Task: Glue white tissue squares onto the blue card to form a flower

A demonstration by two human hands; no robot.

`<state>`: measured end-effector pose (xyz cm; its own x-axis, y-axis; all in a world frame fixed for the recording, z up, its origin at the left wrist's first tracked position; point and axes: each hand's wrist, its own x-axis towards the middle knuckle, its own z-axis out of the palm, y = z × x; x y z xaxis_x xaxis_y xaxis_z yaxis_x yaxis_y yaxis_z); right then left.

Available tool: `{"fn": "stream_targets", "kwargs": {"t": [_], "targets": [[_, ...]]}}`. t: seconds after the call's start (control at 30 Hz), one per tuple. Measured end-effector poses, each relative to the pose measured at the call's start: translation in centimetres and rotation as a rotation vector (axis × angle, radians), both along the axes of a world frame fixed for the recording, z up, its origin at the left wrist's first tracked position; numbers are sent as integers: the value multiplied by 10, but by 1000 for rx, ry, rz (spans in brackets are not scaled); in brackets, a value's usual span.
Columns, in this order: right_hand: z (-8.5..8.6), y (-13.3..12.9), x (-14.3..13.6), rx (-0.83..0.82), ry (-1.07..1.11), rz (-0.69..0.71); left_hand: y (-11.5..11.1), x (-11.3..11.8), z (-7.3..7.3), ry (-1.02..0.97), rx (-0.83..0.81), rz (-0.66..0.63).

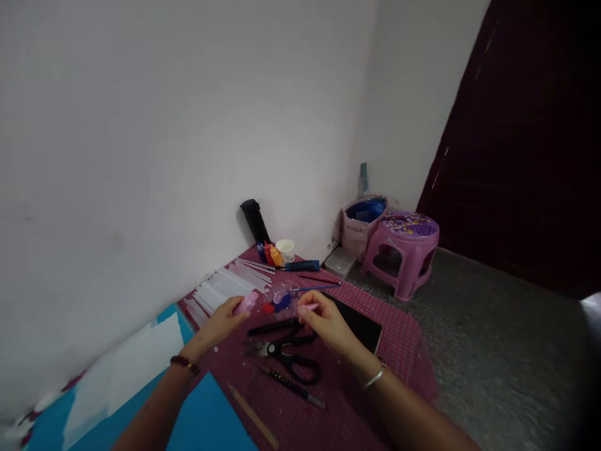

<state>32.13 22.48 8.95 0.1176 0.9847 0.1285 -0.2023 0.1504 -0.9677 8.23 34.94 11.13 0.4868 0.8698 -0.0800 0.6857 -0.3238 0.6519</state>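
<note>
My left hand (228, 316) is closed on a small pink bottle (246, 304) above the table. To the right, my right hand (323, 316) pinches a small pink piece (310, 306), too small to identify. Between the hands lies a clear palette (282, 293) with a red blob (268, 308) and a blue blob (283, 303). Black-handled scissors (286, 357) rest just below, beside a dark pen-like tool (272, 326). A patterned craft knife (291, 385) and a wooden stick (253, 416) lie nearer to me.
Small paint bottles (269, 253), a white cup (285, 249) and a glue gun (298, 266) stand or lie at the back. White strips (220, 288) and blue sheets (206, 419) are at left. A black tablet (359, 322) lies under my right wrist. Beyond is a pink stool (401, 250).
</note>
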Motion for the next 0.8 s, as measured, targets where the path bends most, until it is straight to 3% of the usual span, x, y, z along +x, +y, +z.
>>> {"fn": "stream_targets", "kwargs": {"t": [0.2, 0.37, 0.57, 0.67, 0.8], "targets": [[0, -5, -3, -8, -117, 44, 27, 4, -9, -38, -107, -105], [0, -6, -3, -13, -177, 68, 30, 5, -16, -257, -380, -139], [3, -9, -3, -13, -225, 78, 35, 3, -13, -456, -604, -30], [4, -9, -4, -8, -240, 94, 40, 4, -11, -477, -626, -12], [6, -10, -5, -23, -241, 131, 49, 4, -10, -353, -516, -118]]}}
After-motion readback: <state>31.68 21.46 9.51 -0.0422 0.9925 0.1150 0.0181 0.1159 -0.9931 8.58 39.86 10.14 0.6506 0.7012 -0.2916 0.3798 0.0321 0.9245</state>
